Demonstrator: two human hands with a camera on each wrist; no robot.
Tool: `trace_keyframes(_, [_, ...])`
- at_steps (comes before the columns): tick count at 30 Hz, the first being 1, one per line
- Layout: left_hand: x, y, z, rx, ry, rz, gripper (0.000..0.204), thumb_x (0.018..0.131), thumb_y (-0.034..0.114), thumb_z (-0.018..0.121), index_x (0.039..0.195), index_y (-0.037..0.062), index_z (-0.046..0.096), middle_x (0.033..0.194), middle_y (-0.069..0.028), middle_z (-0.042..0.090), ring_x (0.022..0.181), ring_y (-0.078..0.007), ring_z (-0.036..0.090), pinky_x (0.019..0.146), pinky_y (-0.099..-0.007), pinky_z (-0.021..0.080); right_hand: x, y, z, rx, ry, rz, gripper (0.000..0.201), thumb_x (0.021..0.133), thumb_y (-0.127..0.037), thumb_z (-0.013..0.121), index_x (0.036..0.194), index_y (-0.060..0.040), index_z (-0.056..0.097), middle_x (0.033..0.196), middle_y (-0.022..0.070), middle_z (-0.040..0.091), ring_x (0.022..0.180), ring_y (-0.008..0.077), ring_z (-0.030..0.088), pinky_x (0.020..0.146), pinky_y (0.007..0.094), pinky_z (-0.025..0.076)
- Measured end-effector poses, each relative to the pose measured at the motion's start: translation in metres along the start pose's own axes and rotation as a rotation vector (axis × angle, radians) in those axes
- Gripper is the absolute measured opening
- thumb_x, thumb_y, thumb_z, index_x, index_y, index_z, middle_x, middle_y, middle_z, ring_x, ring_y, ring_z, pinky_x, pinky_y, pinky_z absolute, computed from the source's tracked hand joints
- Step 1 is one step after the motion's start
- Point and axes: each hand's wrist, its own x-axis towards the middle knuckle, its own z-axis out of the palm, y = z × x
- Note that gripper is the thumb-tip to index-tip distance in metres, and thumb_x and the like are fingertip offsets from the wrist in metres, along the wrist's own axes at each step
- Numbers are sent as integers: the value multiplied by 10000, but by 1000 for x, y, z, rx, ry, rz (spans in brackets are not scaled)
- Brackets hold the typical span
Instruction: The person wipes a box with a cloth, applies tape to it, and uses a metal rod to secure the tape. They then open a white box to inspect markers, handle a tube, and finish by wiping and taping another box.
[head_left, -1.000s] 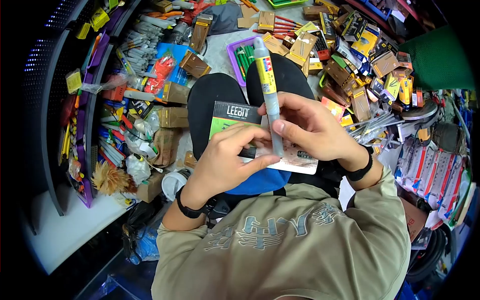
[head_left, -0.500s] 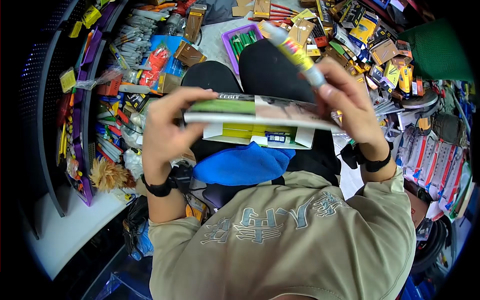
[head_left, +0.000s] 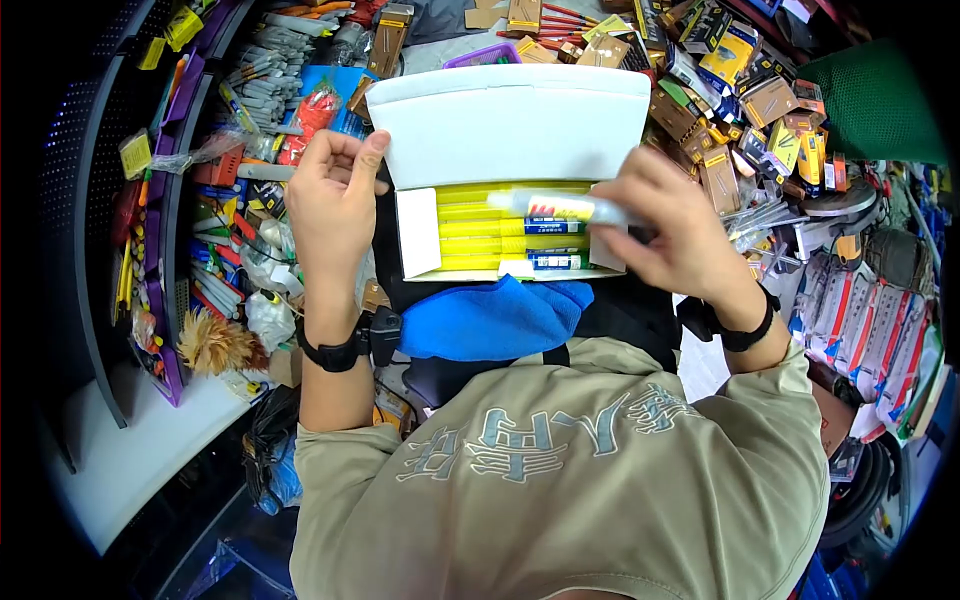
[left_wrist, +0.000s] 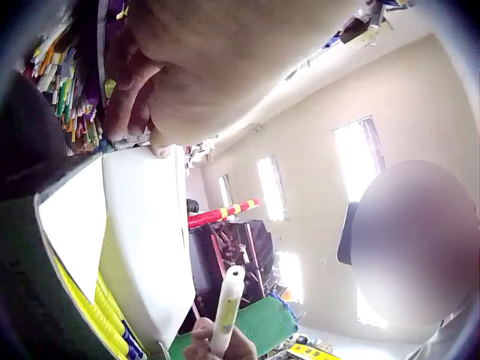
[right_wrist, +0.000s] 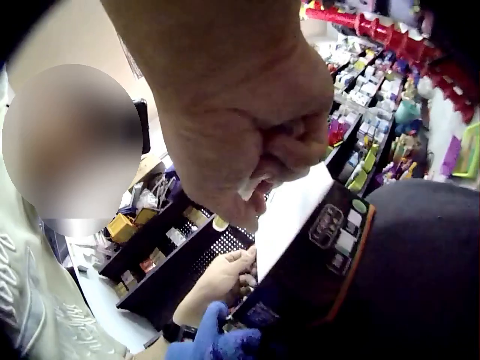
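Observation:
An open box (head_left: 418, 232) with a white raised lid (head_left: 510, 125) sits on the person's lap. Inside lie several yellow markers (head_left: 470, 247) with blue labels. At the lid's left edge, my left hand (head_left: 335, 200) grips it between thumb and curled fingers; the left wrist view shows a fingertip over the lid's rim (left_wrist: 146, 225). My right hand (head_left: 672, 225) holds a pale grey marker (head_left: 560, 207) with a yellow and red label, slightly blurred, crosswise above the box's contents. That marker (left_wrist: 228, 307) also shows pale end up in the left wrist view.
A blue cloth (head_left: 495, 325) lies on the lap in front of the box. Small boxes (head_left: 715, 130) pile up at the back right. Bundled pens (head_left: 262, 85) and bagged items crowd the left, beside a dark shelf (head_left: 110, 220). Behind the lid shows a purple basket (head_left: 480, 56).
The box, earlier closed beneath both hands, now has its lid swung up and back by my left hand. My right hand has brought the marker from upright to nearly level over the box.

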Motion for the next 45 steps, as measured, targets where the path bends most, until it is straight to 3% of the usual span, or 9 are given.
trace_keyframes(2, [-12,11,-1,404,129,19,301,942,231,782,806,24,611,711,29,603,622,-39,523,555,-223,426,-3,1,4,-100,-221,-21,349,808,-175,786,1138,-122,686,980,90,588,757,304,666,622,428,530])
trace_keyframes(4, [-32,18,3,464,52,95,291,876,184,832,777,29,607,673,30,554,597,-42,471,540,-234,395,-5,5,5,-251,-253,-81,282,821,-214,778,1081,-127,712,934,72,595,714,298,658,587,422,518])
trace_keyframes(5, [-40,21,8,422,-54,290,268,840,125,850,793,22,607,694,7,579,603,-58,512,544,-244,416,-5,7,3,-239,-226,-87,241,825,-227,775,1040,-131,725,902,63,594,690,291,651,571,419,509])
trace_keyframes(8, [-54,21,18,421,-330,540,207,794,89,847,858,25,661,857,-81,665,705,-228,644,620,-327,522,-1,13,-7,-199,-157,-137,153,838,-240,767,938,-130,734,818,53,581,628,284,618,528,418,475])
trace_keyframes(11, [-50,19,31,453,-465,704,236,745,124,855,902,40,701,936,-84,680,830,-286,659,724,-374,548,-2,20,-14,-145,-102,-188,161,826,-209,772,865,-96,663,793,65,555,601,292,599,512,417,459])
trace_keyframes(17, [-45,24,44,557,-479,647,289,697,221,870,914,73,748,990,-48,677,911,-266,655,773,-386,544,-7,38,-8,-22,11,-115,189,815,-156,784,838,-58,625,759,80,552,603,287,579,524,395,446])
trace_keyframes(26, [-42,16,53,539,-479,606,271,716,261,874,912,102,777,953,-38,665,869,-236,643,742,-368,529,-14,63,3,294,102,-147,156,805,-104,726,794,-45,582,685,39,449,519,166,418,493,323,300])
trace_keyframes(37, [-43,23,59,572,-468,563,336,658,284,906,888,88,758,946,-36,651,856,-241,621,729,-371,519,-11,69,6,313,95,-153,178,821,-134,735,793,-49,581,682,33,445,524,157,420,493,312,302])
trace_keyframes(45, [-45,30,65,560,-493,452,203,706,167,870,862,91,764,934,-53,610,902,-262,577,798,-370,486,-13,74,6,368,93,-118,176,831,-118,736,792,-43,581,688,22,470,526,138,435,495,297,315])
